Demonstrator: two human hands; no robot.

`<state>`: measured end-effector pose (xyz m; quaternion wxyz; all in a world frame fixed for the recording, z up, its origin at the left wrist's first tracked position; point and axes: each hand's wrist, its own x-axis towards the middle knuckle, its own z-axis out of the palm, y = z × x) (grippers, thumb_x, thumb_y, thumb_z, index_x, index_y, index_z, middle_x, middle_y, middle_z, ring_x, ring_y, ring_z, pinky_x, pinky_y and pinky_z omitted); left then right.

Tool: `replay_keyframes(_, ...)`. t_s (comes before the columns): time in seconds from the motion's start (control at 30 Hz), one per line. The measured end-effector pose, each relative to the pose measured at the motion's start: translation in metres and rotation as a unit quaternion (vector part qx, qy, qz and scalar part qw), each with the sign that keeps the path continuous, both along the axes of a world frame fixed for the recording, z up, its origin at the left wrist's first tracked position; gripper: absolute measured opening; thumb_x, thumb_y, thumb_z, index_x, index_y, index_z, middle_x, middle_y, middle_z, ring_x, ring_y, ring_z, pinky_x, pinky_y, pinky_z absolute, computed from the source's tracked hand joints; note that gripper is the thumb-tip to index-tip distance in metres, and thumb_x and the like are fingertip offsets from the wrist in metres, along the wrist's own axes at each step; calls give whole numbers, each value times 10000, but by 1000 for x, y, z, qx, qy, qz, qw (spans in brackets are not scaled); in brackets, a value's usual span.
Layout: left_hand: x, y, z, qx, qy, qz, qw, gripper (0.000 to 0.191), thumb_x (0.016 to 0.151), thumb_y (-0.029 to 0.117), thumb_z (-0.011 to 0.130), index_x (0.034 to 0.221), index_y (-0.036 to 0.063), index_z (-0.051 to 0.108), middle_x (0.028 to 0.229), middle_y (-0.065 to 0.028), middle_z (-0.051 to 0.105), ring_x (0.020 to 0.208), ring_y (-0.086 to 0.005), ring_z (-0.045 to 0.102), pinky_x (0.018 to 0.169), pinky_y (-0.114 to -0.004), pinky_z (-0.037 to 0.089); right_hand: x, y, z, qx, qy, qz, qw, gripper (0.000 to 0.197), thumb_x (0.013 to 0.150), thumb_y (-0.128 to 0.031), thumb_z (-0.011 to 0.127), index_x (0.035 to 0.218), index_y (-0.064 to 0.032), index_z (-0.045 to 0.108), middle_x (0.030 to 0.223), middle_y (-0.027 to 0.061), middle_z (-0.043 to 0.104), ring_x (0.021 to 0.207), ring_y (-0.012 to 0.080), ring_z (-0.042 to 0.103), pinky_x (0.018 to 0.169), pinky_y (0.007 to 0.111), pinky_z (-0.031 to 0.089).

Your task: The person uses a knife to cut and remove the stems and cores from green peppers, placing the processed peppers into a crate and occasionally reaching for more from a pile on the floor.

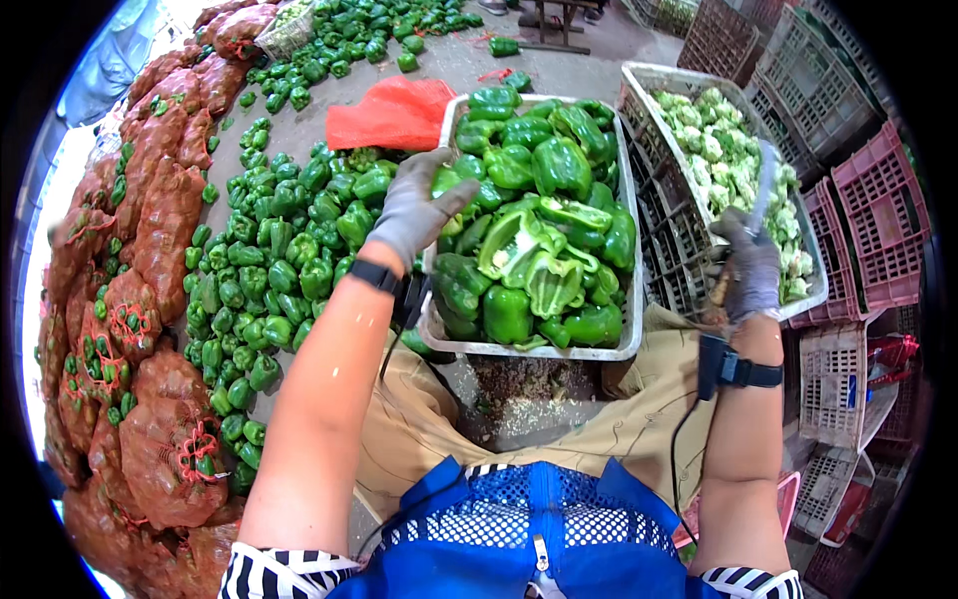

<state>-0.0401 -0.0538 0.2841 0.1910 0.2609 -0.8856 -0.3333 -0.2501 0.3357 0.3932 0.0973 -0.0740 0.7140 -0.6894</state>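
Observation:
My left hand [414, 204], in a grey glove, is at the left rim of a white plastic crate [638, 299], its thumb lying across a light green bell pepper [447, 182]. Green bell peppers [561, 166] heap that crate between my knees. Cut-open pepper pieces [516, 243] lie on top, their pale insides showing. Off to the right, my gloved right hand [751, 266] grips a knife [768, 180] with its blade pointing up and away. The knife is blurred. Beneath it stands a second crate [707, 202] holding pale green pepper cores [707, 138].
Loose bell peppers [277, 254] cover the floor to the left, beside stacked red mesh sacks [168, 442]. An orange-red mesh bag [389, 116] lies behind the pepper crate. Pink crates [883, 217] and grey crates [819, 71] line the right side. A wooden stool [557, 30] stands at the back.

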Motion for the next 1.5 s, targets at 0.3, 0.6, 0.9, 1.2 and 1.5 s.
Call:
replay_keyframes(0.3,-10,-38,-33,-86,-160,-256,950,473,1139,424,501,1564,222,551,1742,-140,335,1595,-425,295,1295,-467,309,52,-54,-29,211,129,277,928,445,879,-247,896,1228,-23,732,877,52,733,713,107,649,650,290,576)
replay_keyframes(0.6,48,93,83,239,154,83,955,384,1024,50,639,1399,87,713,1379,-147,697,1203,-255,695,1091,-329,523,52,-194,-47,416,348,368,755,669,809,-457,860,1354,-97,714,1223,171,785,1117,377,748,1026,443,571)
replay_keyframes(0.9,327,55,79,-138,120,212,960,368,1097,-9,499,1416,11,681,1471,-106,622,1307,-235,653,1081,-334,587,-45,-116,13,-118,19,275,954,410,815,-270,952,1075,-14,765,881,87,771,734,172,719,623,278,569)
replay_keyframes(1.2,364,97,29,133,259,377,879,331,1041,148,709,1365,88,681,1296,-56,711,1274,-191,665,1005,-306,558,-85,25,50,356,319,7,878,479,824,-401,920,1176,-110,775,985,134,822,796,211,775,759,365,623)
replay_keyframes(1.5,345,129,1,171,274,358,876,267,1040,86,708,1301,32,718,1202,-21,730,1094,-112,663,996,-271,517,114,-176,-65,433,625,328,561,236,915,-145,683,1148,-139,720,1232,135,698,1066,345,713,853,484,617)
